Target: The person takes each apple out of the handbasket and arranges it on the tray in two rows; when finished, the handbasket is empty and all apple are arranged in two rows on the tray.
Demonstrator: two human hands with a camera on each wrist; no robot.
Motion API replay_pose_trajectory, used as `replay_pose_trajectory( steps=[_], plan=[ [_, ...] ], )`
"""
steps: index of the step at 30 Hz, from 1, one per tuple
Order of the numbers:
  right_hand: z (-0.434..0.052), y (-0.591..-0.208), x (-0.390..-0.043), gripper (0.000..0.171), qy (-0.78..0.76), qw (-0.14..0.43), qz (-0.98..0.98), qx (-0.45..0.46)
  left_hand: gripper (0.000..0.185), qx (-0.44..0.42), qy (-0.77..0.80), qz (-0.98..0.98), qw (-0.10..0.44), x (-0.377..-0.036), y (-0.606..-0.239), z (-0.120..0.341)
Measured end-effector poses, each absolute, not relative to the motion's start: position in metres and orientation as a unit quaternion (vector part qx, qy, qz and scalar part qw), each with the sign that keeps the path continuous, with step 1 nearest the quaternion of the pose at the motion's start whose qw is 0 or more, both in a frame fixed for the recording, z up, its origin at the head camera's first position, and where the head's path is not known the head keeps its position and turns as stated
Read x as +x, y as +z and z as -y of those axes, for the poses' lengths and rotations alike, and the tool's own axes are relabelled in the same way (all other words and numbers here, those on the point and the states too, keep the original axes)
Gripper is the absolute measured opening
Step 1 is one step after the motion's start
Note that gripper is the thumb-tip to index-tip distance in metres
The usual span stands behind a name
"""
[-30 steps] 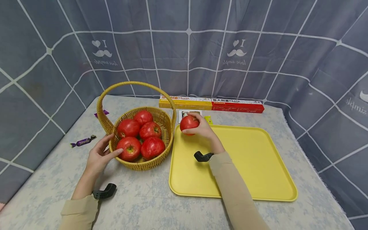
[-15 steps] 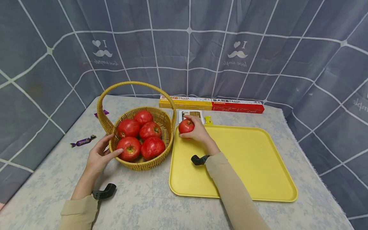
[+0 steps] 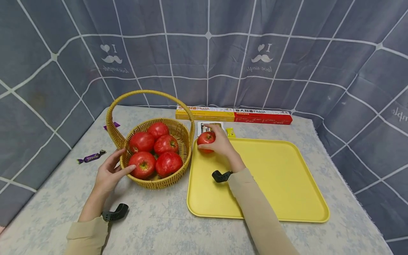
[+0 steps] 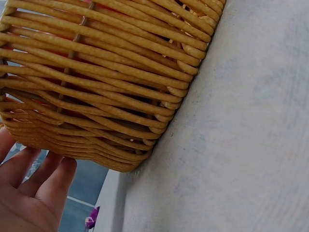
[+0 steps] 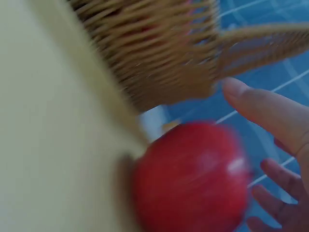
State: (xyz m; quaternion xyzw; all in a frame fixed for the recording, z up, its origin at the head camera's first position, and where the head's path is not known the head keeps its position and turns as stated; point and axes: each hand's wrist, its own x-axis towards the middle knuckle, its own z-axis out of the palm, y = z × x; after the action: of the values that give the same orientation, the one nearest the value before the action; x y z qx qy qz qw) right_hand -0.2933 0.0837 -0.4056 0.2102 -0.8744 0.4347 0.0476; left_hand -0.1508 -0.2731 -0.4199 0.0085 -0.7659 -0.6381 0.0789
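Observation:
In the head view my left hand (image 3: pixel 108 175) holds the near left rim of a wicker basket (image 3: pixel 162 183), thumb over the edge beside an apple. In the left wrist view its fingertips meet the basket's outer weave (image 4: pixel 96 96); the thumb is hidden there. Several red apples (image 3: pixel 143 165) lie in the basket. Another red apple (image 3: pixel 205 138) sits at the far left corner of the yellow tray (image 3: pixel 271 177). My right hand (image 3: pixel 223 143) is spread around that apple. In the right wrist view, thumb and fingers stand apart from the apple (image 5: pixel 193 179).
A yellow pasta box (image 3: pixel 204 115) and a red pasta box (image 3: pixel 262 117) lie along the back. A flat white packet (image 3: pixel 204 126) and a small yellow packet (image 3: pixel 230 132) are behind the tray. Purple wrapped candies (image 3: pixel 91 157) lie left of the basket.
My right hand has brought the apple slightly left and down onto the tray's corner, and its fingers have spread off it. My left hand has stayed at the basket.

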Motion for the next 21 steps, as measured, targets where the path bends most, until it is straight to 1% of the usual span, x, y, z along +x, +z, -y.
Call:
replay_pose_trajectory(
  steps=[5,7,9,11,15,21],
  plan=[
    [-0.086,-0.363,-0.268,0.066,0.499,0.147,0.823,0.229,0.069,0.008,-0.635,0.769,0.077,-0.151,-0.419,0.273],
    [-0.085,-0.348,-0.257,0.058,0.547,0.171,0.78,0.252,0.069,0.009,-0.629,0.773,0.076,-0.151,-0.419,0.272],
    [-0.083,-0.337,-0.248,0.053,0.587,0.18,0.738,0.277,0.069,0.009,-0.626,0.777,0.074,-0.15,-0.42,0.272],
    [-0.08,-0.33,-0.24,0.049,0.617,0.178,0.704,0.304,0.069,0.009,-0.627,0.775,0.074,-0.15,-0.42,0.272],
    [-0.069,-0.323,-0.229,0.046,0.638,0.152,0.67,0.348,0.068,0.005,-0.64,0.764,0.078,-0.15,-0.421,0.272],
    [-0.048,-0.333,-0.226,0.045,0.608,0.073,0.694,0.379,0.067,0.002,-0.645,0.76,0.082,-0.151,-0.421,0.272]
  ],
)
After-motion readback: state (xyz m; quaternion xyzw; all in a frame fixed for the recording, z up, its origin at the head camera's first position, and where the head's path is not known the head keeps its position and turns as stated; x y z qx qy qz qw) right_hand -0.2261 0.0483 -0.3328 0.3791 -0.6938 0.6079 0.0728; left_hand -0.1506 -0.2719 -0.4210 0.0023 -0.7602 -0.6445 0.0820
